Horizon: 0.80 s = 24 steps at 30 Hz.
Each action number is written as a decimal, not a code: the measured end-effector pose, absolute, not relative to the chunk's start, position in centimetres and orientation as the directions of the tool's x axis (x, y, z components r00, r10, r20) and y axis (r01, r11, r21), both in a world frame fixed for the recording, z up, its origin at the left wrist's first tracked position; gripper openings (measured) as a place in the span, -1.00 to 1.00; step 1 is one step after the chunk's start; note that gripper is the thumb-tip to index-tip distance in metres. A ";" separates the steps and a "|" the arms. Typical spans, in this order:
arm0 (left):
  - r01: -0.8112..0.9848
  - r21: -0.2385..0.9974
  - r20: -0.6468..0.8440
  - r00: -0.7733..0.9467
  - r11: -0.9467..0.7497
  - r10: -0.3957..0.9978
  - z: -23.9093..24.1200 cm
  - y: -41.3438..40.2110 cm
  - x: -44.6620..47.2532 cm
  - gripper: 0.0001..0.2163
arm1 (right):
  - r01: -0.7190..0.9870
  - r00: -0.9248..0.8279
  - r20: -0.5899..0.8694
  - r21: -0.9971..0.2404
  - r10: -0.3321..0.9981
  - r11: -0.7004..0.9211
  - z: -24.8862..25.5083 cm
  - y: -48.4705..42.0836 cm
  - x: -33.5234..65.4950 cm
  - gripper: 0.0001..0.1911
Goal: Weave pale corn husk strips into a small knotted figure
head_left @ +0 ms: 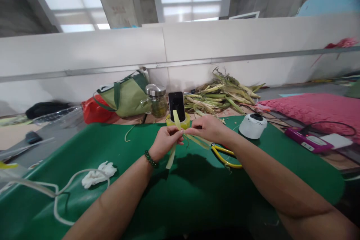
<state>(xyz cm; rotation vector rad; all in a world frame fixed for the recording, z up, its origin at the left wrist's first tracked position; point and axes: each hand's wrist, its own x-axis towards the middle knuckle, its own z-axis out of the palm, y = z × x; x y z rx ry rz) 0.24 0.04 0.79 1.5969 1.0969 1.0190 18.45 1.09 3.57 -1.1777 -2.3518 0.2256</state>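
Note:
Pale green leaf strips cross between my hands above a green mat. My left hand, with a dark green bead bracelet at the wrist, pinches the strips where they cross. One strip sticks up from the fingers and an end hangs below them. Close beside it, my right hand is closed on a strip, its fingertips almost touching the left ones. That strip's other end slants down to the right. Just behind the hands a phone leans upright on a yellow roll of tape.
Yellow-handled scissors and a white thread spool lie to the right. Behind are a heap of dry husks, a glass jar and a green bag. A white cable and crumpled tissue lie left.

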 end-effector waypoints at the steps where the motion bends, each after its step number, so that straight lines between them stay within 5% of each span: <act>1: 0.176 0.967 0.133 0.269 -0.184 0.954 0.8 0.1 0.2 -0.74 | 0.727 -0.523 0.326 -0.311 0.788 0.612 3.6 1.1 18.5 -0.62; 4: 0.171 0.967 0.134 0.285 -0.188 0.949 0.9 0.2 0.0 -0.71 | 0.713 -0.580 0.319 -0.246 0.749 0.657 3.4 1.2 18.3 -0.80; 10: 0.223 0.958 0.110 0.295 -0.181 0.949 0.9 0.1 0.0 -0.76 | 0.675 -0.679 0.287 -0.117 0.676 0.728 3.5 1.5 18.8 -0.79; 18: 0.132 0.991 0.009 0.202 -0.036 0.979 1.0 0.1 0.4 -0.84 | 0.664 -0.692 0.244 -0.153 0.680 0.731 4.0 1.6 19.6 -0.80; 24: 0.079 0.972 -0.235 0.276 0.222 0.932 1.8 -0.4 0.5 -0.78 | 0.691 -0.661 0.249 -0.166 0.708 0.704 3.7 1.5 18.9 -0.85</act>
